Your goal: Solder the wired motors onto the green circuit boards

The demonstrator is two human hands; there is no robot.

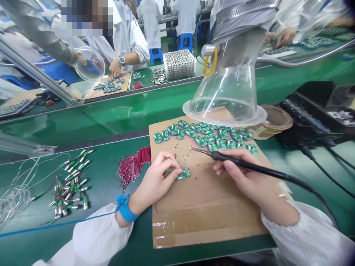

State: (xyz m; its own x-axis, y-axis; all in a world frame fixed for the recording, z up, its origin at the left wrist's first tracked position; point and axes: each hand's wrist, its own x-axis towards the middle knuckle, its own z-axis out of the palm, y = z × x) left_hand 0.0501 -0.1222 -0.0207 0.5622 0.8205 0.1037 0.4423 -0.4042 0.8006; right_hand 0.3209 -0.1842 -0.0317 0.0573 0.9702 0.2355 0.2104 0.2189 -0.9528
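At the near edge, a cardboard sheet (pixel 205 210) is laid flat on the green bench, with white sleeves seen at both near corners. A blue wrist strap (pixel 125 208) is worn on the left wrist.

The left hand (pixel 156 177) is rested on the left part of the cardboard. Its thumb and forefinger are pinched shut on the left edge of a small green circuit board (pixel 183 173), which lies flat on the cardboard just right of the fingertips. Whether a wire is also pinched there cannot be told.

The right hand (pixel 244 177) is closed around the black handle of a soldering iron (pixel 249 168), held like a pen. The iron's tip is pointed left and is kept apart from the held board, just beyond it over the cardboard. Its cable is led off to the right.

To the left of the cardboard, a bundle of red wires (pixel 134 166) is spread out, and further left green-wired parts (pixel 70 184) are scattered.

Along the far edge of the cardboard, many green boards (pixel 205 135) are laid in rows. Above them, a clear fume hood (pixel 227 96) is hung, and a tape roll (pixel 274 120) is seen just right of it.

Across the far bench, a co-worker's hand (pixel 115 68) is rested beside more boards.
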